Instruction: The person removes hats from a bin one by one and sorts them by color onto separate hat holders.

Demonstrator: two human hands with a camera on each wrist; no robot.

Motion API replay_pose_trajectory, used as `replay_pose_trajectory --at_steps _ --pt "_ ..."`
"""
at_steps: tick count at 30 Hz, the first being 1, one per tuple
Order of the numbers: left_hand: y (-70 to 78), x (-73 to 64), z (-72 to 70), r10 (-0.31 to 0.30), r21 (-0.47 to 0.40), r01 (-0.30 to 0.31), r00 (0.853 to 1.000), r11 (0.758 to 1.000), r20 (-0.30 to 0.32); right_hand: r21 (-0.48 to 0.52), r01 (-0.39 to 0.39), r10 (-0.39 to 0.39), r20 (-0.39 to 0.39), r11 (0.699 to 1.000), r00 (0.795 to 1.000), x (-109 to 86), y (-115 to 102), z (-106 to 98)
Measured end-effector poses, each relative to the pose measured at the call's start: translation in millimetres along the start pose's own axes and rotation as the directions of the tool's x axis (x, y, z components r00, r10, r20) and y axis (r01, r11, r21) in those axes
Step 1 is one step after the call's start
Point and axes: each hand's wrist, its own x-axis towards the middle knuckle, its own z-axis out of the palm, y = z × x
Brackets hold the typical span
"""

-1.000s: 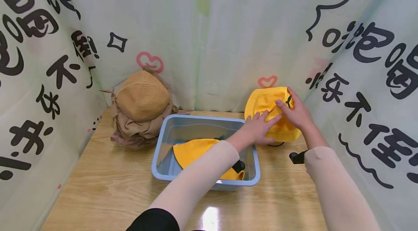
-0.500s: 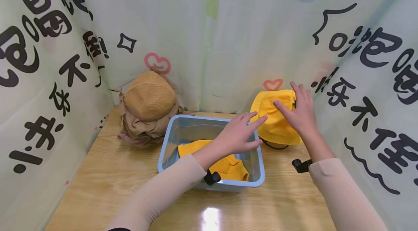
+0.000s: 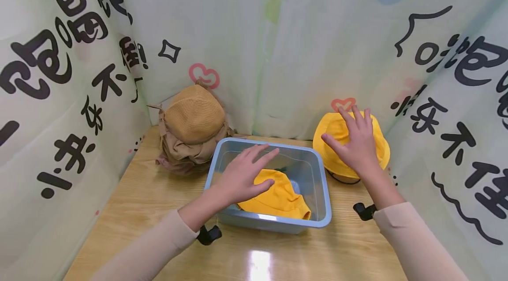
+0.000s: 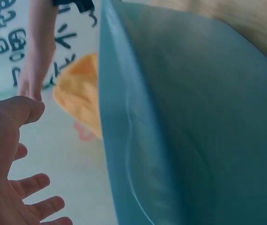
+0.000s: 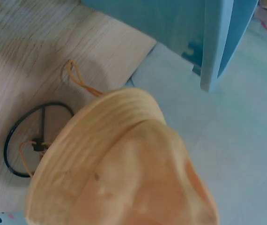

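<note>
My left hand (image 3: 244,177) hovers over the blue plastic bin (image 3: 326,192), its fingers spread and nothing in them. Inside the bin lies a yellow bucket hat (image 3: 274,197), partly hidden by that hand. My right hand (image 3: 357,144) overlaps a second yellow bucket hat (image 3: 327,153) in the head view; its fingers are apart and straight. That hat stands to the right of the bin at the back of the table. The right wrist view shows its brim and crown (image 5: 124,164) close up, with a black cord loop (image 5: 6,147) beside it.
A stack of brown hats with a tan woven hat (image 3: 194,115) on top stands left of the bin, against the curtain. A printed curtain (image 3: 297,51) closes off the back and both sides of the wooden table (image 3: 309,256).
The left hand has left the right-hand yellow hat and moved left and down over the bin. The right hand has come off the hat's side, fingers lifting. The head view has shifted slightly.
</note>
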Motion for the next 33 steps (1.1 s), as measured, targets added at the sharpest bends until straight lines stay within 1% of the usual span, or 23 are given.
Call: replay_pose_trajectory --at_steps 4,9,12,14,18,20,23,27,29,31,33 --pt "-16.5 -21.2 -4.8 -0.053 -0.019 0.053 0.998 0.998 -0.022 -0.005 0.062 -0.062 0.014 0.998 0.998 -3.4 -8 9" --pt "-30.3 -42.4 -11.1 -0.057 -0.021 0.056 0.996 0.998 -0.064 0.012 0.111 -0.112 0.047 0.994 0.993 -8.8 -15 23" --pt "-37.1 -51.7 -13.6 -0.063 -0.009 0.063 0.995 0.998 -0.080 0.019 0.128 -0.129 0.091 0.992 0.987 -12.7 -18 31" --pt "-40.8 -56.7 -13.8 -0.075 -0.006 0.074 0.994 0.997 -0.077 0.021 0.137 -0.139 0.123 0.990 0.983 -15.7 -19 38" --pt "-45.9 -64.1 -10.6 -0.114 -0.019 0.114 0.992 0.993 -0.050 0.027 0.140 -0.142 0.195 0.990 0.970 -21.7 -22 51" --pt "-46.8 -66.6 -9.2 -0.134 -0.029 0.133 0.990 0.991 -0.037 0.022 0.156 -0.157 0.217 0.987 0.963 -24.0 -25 57" --pt "-48.1 -69.4 -6.6 -0.145 -0.035 0.144 0.989 0.989 -0.029 0.018 0.207 -0.205 0.241 0.978 0.949 -26.4 -30 65" --pt "-48.8 -75.4 -5.6 -0.146 -0.029 0.146 0.989 0.989 -0.020 0.020 0.271 -0.265 0.287 0.962 0.921 -26.8 -40 74" --pt "-49.3 -78.8 -6.2 -0.143 -0.017 0.142 0.989 0.990 -0.023 0.019 0.287 -0.278 0.316 0.958 0.907 -25.6 -46 76" --pt "-50.2 -81.6 -7.4 -0.137 -0.006 0.137 0.990 0.991 -0.034 0.012 0.288 -0.273 0.359 0.957 0.893 -23.9 -52 76" --pt "-50.9 -83.8 -8.6 -0.135 0.002 0.135 0.990 0.991 -0.043 -0.005 0.288 -0.260 0.420 0.957 0.870 -21.4 -58 76"
